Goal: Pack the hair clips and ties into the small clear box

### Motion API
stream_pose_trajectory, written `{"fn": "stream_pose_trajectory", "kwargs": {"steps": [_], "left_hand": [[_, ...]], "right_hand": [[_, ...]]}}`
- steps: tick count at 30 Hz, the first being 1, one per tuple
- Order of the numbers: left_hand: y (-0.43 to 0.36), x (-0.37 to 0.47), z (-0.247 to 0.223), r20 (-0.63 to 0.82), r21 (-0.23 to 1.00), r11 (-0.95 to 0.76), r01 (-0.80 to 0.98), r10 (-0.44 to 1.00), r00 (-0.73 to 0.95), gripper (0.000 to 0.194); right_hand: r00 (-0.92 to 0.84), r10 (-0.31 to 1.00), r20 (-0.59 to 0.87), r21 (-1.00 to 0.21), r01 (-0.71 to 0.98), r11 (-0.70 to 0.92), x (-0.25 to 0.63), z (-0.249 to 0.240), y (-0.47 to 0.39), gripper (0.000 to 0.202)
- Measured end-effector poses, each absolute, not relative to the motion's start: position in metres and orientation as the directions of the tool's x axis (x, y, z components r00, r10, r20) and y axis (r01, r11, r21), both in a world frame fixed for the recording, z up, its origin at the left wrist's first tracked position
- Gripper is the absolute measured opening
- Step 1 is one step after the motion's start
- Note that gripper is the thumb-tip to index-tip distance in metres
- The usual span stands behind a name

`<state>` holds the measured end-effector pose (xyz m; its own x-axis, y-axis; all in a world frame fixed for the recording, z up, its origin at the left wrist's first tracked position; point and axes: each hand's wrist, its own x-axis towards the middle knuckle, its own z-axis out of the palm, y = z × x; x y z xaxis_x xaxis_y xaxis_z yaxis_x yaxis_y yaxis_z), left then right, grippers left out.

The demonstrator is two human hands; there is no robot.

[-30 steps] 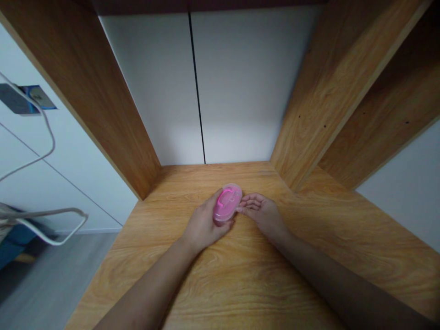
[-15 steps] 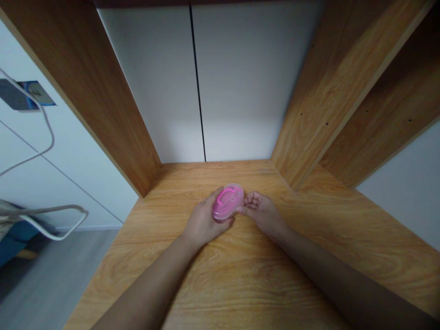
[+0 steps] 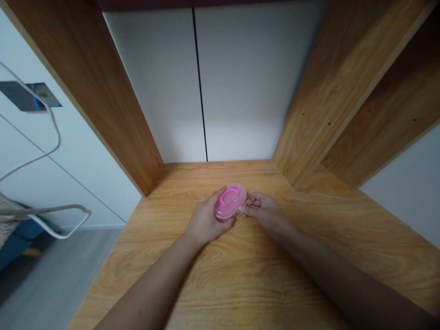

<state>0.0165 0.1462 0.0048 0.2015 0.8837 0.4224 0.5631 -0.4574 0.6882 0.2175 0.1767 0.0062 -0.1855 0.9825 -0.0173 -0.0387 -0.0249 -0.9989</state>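
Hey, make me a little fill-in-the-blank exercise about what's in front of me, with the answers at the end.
1. The hand wrapped around the pink container is the person's ____ one.
2. The other hand is at the container's edge, on the picture's ____ side.
3. The curved handle on the container is bright ____.
4. The upright line on the white back panel is ____.

Missing words: left; right; pink; black.
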Motion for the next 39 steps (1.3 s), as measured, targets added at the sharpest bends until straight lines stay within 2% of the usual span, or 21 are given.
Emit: {"fn": "stream_pose_trajectory", "kwargs": {"steps": [5, 9, 12, 16, 19, 21, 23, 26, 30, 34, 39], "left_hand": [[0.147, 0.015, 0.004, 0.422, 0.699, -0.466, 0.542, 0.881, 0.213, 0.078], [0.147, 0.014, 0.005, 0.366, 0.733, -0.409, 0.544, 0.911, 0.19, 0.089], [0.148, 0.015, 0.005, 0.356, 0.769, -0.392, 0.504, 0.919, 0.171, 0.099], [0.149, 0.015, 0.002, 0.379, 0.822, -0.418, 0.388, 0.908, 0.175, 0.113], [0.15, 0.014, 0.0, 0.363, 0.866, -0.41, 0.286, 0.909, 0.205, 0.114], [0.15, 0.014, -0.002, 0.371, 0.887, -0.419, 0.197, 0.898, 0.237, 0.114], [0.151, 0.013, -0.004, 0.371, 0.905, -0.411, 0.107, 0.888, 0.271, 0.118], [0.151, 0.014, -0.005, 0.358, 0.927, -0.375, -0.006, 0.879, 0.315, 0.132], [0.15, 0.015, -0.004, 0.327, 0.942, -0.331, -0.047, 0.885, 0.331, 0.14], [0.151, 0.013, -0.006, 0.309, 0.939, -0.34, 0.041, 0.892, 0.331, 0.135], [0.154, 0.007, -0.012, 0.347, 0.859, -0.432, 0.275, 0.885, 0.31, 0.111]], "right_hand": [[-0.157, 0.985, -0.073, -0.994, -0.072, -0.086, 0.219, 0.01, 0.173, 0.05], [-0.12, 0.99, -0.067, -0.982, -0.169, -0.087, 0.219, 0.016, 0.172, 0.054], [-0.069, 0.995, 0.068, -0.979, -0.195, 0.053, 0.218, 0.023, 0.169, 0.053], [-0.02, 0.937, 0.35, -0.922, -0.183, 0.34, 0.214, 0.026, 0.158, 0.038], [-0.057, 0.839, 0.541, -0.841, -0.054, 0.539, 0.215, 0.024, 0.152, 0.023], [-0.139, 0.783, 0.606, -0.783, 0.071, 0.619, 0.22, 0.022, 0.153, 0.032], [-0.237, 0.752, 0.614, -0.737, 0.169, 0.655, 0.226, 0.019, 0.157, 0.049], [-0.338, 0.752, 0.566, -0.725, 0.231, 0.649, 0.235, 0.015, 0.168, 0.072], [-0.428, 0.759, 0.491, -0.725, 0.281, 0.629, 0.243, 0.009, 0.178, 0.079], [-0.488, 0.745, 0.455, -0.697, 0.327, 0.639, 0.247, 0.009, 0.181, 0.082], [-0.461, 0.764, 0.452, -0.689, 0.363, 0.627, 0.246, 0.012, 0.18, 0.075]]}}
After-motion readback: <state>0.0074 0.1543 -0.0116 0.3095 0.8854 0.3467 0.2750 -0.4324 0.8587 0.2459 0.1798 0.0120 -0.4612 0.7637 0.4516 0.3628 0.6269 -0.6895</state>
